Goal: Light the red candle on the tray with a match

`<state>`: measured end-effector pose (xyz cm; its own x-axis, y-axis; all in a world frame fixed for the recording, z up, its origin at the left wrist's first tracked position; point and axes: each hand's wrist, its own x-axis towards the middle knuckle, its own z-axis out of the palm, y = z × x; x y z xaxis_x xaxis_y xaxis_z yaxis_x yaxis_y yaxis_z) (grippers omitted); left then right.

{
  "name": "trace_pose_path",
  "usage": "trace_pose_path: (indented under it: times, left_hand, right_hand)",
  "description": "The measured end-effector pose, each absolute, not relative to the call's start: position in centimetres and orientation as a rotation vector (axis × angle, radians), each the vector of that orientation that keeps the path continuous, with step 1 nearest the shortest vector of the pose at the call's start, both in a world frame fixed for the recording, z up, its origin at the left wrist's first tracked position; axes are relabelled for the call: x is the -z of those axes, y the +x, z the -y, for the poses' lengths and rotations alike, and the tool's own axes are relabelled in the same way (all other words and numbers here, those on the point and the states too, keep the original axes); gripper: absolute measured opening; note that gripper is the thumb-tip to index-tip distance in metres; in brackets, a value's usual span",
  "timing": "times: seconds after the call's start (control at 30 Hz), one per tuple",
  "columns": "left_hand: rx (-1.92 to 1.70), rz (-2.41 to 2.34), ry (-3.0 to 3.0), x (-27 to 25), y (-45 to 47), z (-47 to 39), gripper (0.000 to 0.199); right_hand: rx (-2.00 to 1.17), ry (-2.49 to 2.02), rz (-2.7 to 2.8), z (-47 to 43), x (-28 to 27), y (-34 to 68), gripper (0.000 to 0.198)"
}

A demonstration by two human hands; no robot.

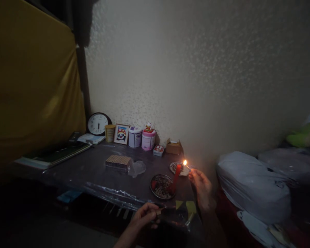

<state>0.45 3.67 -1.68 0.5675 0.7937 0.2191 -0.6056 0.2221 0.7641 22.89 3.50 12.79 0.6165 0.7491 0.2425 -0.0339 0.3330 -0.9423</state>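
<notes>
My right hand [199, 182] pinches a lit match [187, 166], its flame close to the top of a red candle [177, 174]. The candle stands slightly tilted at the right side of a round metal plate [152, 188] that holds small dark and pale bits. My left hand [147, 214] is lower, near the table's front edge, closed on a small brown piece [158, 212] like part of a matchbox; its exact kind is unclear in the dim light. Behind the candle lies a second plate [173, 171] with similar bits and pale sticks.
On the plastic-covered table [93, 172] are a wrapped bundle of small boxes [118, 162], a crumpled plastic bag [137, 168], a red matchbox [158, 150], tins [135, 137], a picture frame [121, 134] and a clock [98, 124]. White bags [253, 186] lie at right.
</notes>
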Motion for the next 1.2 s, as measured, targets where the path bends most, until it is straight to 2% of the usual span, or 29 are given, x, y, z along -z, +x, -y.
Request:
trace_pose_path:
  times: [0.47,1.2]
  left_hand:
    - [-0.972,-0.204,0.975,1.3,0.3,-3.5,0.042]
    - [-0.955,-0.183,1.006,0.4,-0.1,-3.0,0.039]
  right_hand:
    - [-0.45,-1.138,0.762,-5.1,-12.6,22.6,0.048]
    - [-0.431,-1.143,0.721,-5.7,-12.8,22.0,0.048]
